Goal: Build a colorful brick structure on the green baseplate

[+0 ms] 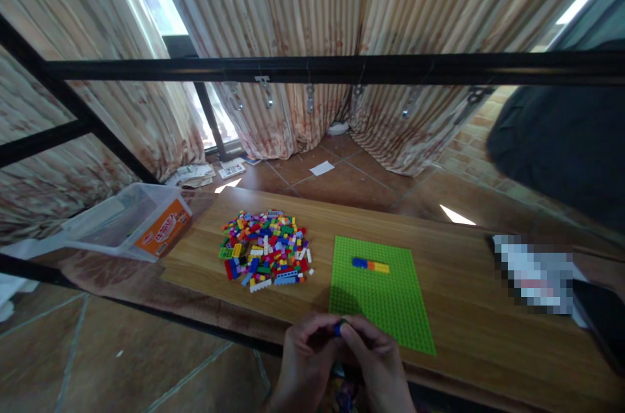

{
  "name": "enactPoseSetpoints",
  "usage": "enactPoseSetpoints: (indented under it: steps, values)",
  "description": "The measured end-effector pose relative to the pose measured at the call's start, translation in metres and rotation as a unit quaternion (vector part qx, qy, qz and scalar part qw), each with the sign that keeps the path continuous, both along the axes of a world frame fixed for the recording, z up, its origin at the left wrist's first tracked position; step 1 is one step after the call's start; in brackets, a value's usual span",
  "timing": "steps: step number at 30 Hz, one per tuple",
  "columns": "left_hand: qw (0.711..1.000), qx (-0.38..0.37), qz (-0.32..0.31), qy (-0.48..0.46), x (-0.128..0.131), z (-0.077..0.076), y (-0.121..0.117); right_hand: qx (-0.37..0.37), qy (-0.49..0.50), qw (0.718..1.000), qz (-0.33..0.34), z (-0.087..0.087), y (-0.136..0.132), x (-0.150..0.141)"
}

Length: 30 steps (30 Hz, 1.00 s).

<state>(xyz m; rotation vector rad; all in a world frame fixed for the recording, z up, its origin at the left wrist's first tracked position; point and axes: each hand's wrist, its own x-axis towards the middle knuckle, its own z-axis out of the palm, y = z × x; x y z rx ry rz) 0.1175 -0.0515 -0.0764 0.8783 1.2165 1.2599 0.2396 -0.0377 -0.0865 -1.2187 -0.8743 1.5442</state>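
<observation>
My left hand [306, 361] and my right hand [375, 361] meet at the near edge of the wooden table [469, 283], fingers pinched together around small bricks [338, 328], one blue with a bit of green showing. Just beyond them lies a green baseplate [378, 299] carrying a short row of blue, orange and yellow bricks [371, 265]. To the left of the plate sits a heap of several loose coloured bricks [266, 247].
A clear plastic box [129, 221] with an orange label stands at the table's left end. A black metal bar [342, 68] crosses the view above. A blurred patch [534, 273] and a dark object [603, 318] lie at the right. Curtains hang behind.
</observation>
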Motion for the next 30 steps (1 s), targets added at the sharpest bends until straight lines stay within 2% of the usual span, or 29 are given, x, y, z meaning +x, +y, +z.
enactPoseSetpoints:
  steps: [4,6,8,10,15,19,23,27,30]
  values:
    - [0.999,-0.026,0.007,-0.019,0.008,0.001,-0.001,-0.075,0.09,0.989,-0.09,0.012,0.0,0.004]
    - [0.998,-0.041,-0.013,-0.048,0.009,0.001,0.003,-0.081,0.088,0.986,-0.115,0.018,0.005,0.01]
    - [0.998,-0.042,-0.026,-0.05,0.007,0.002,0.01,-0.065,0.036,0.988,-0.134,0.02,0.013,0.021]
    - [0.999,-0.033,-0.022,-0.012,0.004,0.004,0.018,-0.04,-0.042,0.985,-0.163,0.019,0.021,0.035]
    - [0.995,-0.011,-0.048,0.084,-0.003,0.008,0.034,0.017,-0.227,0.956,-0.185,0.003,0.041,0.075]
    - [0.984,0.025,-0.068,0.166,-0.004,0.006,0.049,0.077,-0.362,0.915,-0.161,-0.007,0.055,0.09]
    - [0.969,0.05,-0.091,0.224,-0.001,0.006,0.069,0.124,-0.472,0.862,-0.139,-0.007,0.069,0.086]
    - [0.961,0.043,-0.124,0.242,0.003,0.005,0.088,0.111,-0.568,0.807,-0.12,-0.003,0.075,0.075]
    - [0.955,0.039,-0.147,0.256,0.007,0.003,0.097,0.087,-0.611,0.778,-0.117,-0.001,0.075,0.068]
